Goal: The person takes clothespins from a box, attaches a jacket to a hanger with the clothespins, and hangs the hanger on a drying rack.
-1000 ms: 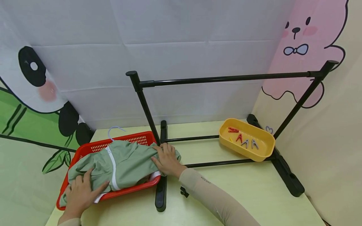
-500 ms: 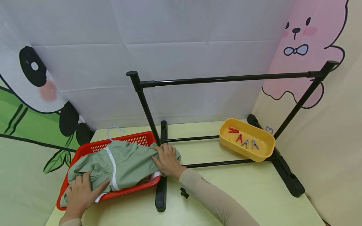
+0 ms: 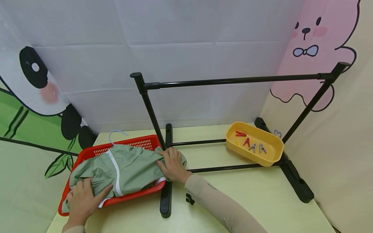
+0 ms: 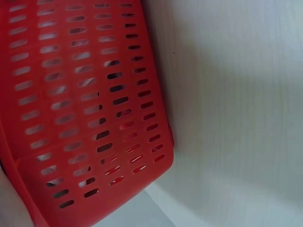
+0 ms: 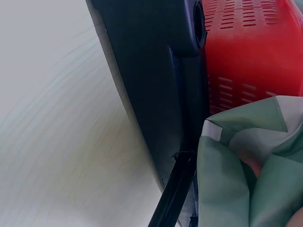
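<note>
A green zip jacket [image 3: 134,166] with a white zipper lies across the red basket [image 3: 145,141], its ends lapping over the sides. From its back edge sticks up a pale purple hanger hook [image 3: 115,134]. My left hand [image 3: 83,199] rests on the jacket's left end, fingers and thumb spread. On the right end rests my right hand [image 3: 173,165], its fingers laid over the cloth and thumb apart. The right wrist view shows a jacket fold [image 5: 227,165] with a bit of skin inside. In the left wrist view, the basket wall [image 4: 90,137] hides most of the hand.
A black garment rack [image 3: 233,82] stands beside the basket, its left foot [image 3: 165,202] close to the basket's right end. A yellow tray [image 3: 271,142] with several red and grey clothespins [image 3: 253,148] sits at the rack's right side. A small black object [image 3: 190,199] lies near the right sleeve.
</note>
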A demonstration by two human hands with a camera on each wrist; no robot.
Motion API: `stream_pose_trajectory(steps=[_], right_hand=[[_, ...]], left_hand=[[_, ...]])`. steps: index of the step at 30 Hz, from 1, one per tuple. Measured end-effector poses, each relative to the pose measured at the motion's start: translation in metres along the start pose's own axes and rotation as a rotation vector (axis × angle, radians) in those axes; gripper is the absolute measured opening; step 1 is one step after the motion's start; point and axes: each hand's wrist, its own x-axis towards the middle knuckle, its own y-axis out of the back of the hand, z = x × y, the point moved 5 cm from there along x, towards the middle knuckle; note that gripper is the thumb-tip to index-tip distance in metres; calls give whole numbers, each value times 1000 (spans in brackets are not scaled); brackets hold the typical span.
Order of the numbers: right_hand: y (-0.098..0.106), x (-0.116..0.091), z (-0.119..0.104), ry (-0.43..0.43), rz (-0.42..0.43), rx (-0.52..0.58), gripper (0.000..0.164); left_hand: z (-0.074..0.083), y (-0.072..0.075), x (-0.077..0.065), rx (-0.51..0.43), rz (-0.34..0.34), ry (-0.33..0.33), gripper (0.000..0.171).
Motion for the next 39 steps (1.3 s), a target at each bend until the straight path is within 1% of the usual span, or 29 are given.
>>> stream_pose_trajectory(steps=[7,10,17,22,29,34,39], right_hand=[[1,-1,-1,0,28,24,29],[1,-1,-1,1,37,29,25],[5,1,-4,-2,74,38,18],[5,1,-4,-15,104,25,15],[3,2,-4,-45,112,40,14],[4,2,-6,-43,152,37,11],[4,0,-7,-42,182,65,9]], left_hand=[[0,0,-1,0,31,6,85],[0,0,-2,1,57,10,82],[1,2,-2,-6,106,-6,79],[2,2,-3,-17,120,-2,76],[2,3,-4,-40,146,1,72],[2,5,-4,-42,151,4,72],[2,8,-4,-38,166,-5,72]])
